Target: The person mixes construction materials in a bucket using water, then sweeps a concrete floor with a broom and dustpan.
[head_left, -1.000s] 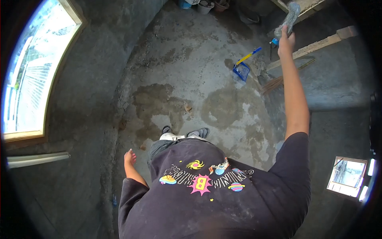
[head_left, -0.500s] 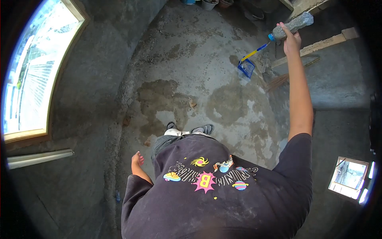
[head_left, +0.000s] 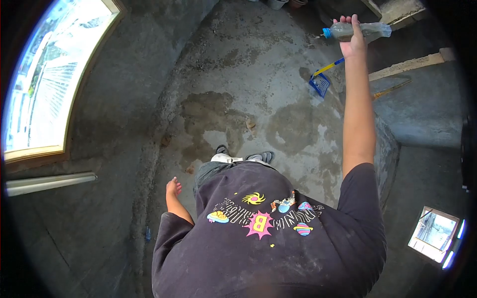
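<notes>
My right hand [head_left: 354, 42] is raised at the upper right, its fingers wrapped round a clear plastic bottle [head_left: 371, 31]. The bottle lies nearly level, its blue cap [head_left: 326, 33] pointing left, with tiny drops or bits beside the cap. My left hand [head_left: 174, 187] hangs low at my side, left of my dark printed shirt [head_left: 278, 253], with its fingers apart and nothing in them. Below the bottle, a blue dustpan [head_left: 319, 85] with a yellow and blue handle rests on the floor.
The concrete floor [head_left: 238, 69] has dark wet patches and a small brown piece [head_left: 250, 123]. A bright window [head_left: 49, 84] is at the left, above a white tube [head_left: 52, 184]. Pots [head_left: 277, 4] stand at the far end. Wooden beams [head_left: 407, 66] cross the right side.
My right hand has moved slightly left and up, turning the bottle from tilted to nearly level. My left hand has risen a little, and the view has shifted slightly.
</notes>
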Available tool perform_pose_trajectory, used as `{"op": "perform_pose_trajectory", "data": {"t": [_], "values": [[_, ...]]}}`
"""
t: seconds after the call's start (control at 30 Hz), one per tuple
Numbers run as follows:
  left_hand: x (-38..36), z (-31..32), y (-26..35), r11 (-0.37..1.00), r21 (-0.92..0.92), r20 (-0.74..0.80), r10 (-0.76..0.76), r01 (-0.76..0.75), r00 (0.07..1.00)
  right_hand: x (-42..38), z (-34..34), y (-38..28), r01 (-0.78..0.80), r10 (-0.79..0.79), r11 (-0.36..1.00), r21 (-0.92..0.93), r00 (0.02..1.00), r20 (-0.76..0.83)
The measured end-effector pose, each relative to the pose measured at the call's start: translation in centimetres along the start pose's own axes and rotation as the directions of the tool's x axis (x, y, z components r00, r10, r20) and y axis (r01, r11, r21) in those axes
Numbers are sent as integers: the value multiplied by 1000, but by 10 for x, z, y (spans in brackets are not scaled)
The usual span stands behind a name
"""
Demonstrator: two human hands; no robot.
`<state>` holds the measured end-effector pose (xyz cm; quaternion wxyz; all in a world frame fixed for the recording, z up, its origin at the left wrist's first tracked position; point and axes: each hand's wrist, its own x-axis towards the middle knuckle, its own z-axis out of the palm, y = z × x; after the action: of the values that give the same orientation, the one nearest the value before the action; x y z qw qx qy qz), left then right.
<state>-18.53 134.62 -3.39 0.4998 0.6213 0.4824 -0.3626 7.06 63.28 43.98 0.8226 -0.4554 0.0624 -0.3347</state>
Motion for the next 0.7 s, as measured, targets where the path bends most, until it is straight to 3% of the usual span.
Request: {"op": "perform_pose_trajectory", "data": {"t": [0.07,0.13,0.17,0.43,0.7], "values": [[2,-4,-6,1000,3,-5,-12,12,1000,9,0,3,-44,44,999,-10,999,-17],[5,-9,-14,999,-26,-9,-39,39,999,15,-3,4,-69,69,991,117,998,9],[3,-12,-18,999,-24,-16,-38,37,999,7,8,1,-37,47,994,107,994,-98],[0,-17,-23,988,-19,-39,-153,153,987,29,-60,-27,86,-48,989,117,955,-293],[-10,19,39,999,-12,-47,-45,45,998,86,-137,-42,156,-105,984,81,892,-440]]}}
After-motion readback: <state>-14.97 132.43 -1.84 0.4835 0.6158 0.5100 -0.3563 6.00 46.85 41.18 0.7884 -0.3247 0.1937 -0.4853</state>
